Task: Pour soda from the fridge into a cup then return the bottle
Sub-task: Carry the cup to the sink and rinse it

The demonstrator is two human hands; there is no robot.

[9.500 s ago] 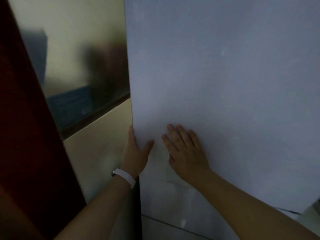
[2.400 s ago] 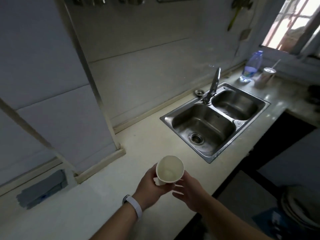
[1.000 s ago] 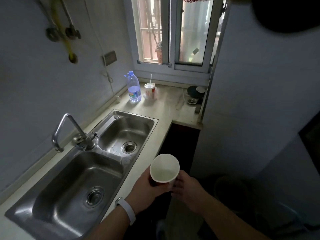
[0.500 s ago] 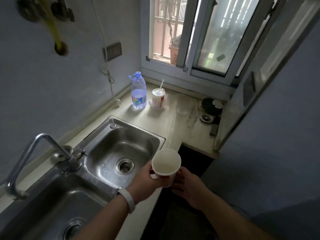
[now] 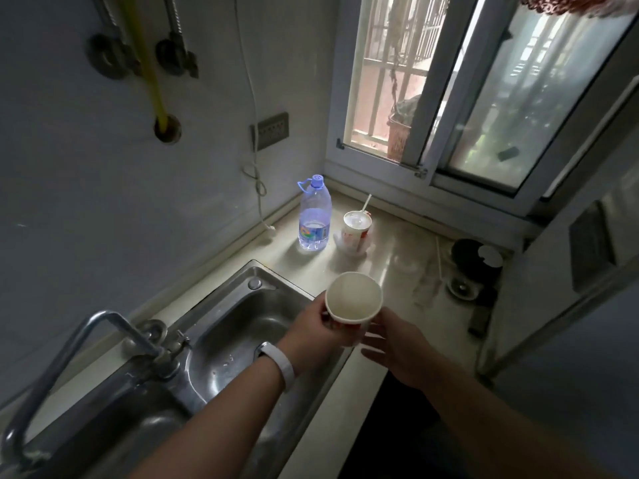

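Note:
An empty white paper cup (image 5: 353,298) with a red base hangs tilted over the counter edge beside the sink. My left hand (image 5: 313,328), a white band on its wrist, grips the cup from the left side. My right hand (image 5: 397,344) sits just right of the cup and below it, fingers loosely spread toward its base and holding nothing. A clear water bottle (image 5: 313,216) with a blue cap stands on the counter near the window corner. No fridge is in view.
A double steel sink (image 5: 238,326) with a tap (image 5: 114,326) fills the lower left. A lidded takeaway cup with a straw (image 5: 357,229) stands beside the bottle. Dark round items (image 5: 475,259) lie at the counter's right end. Window behind, white panel at right.
The view has moved from the fridge door to the sink counter. In the last second both hands carried the cup forward and right, over the counter past the sink.

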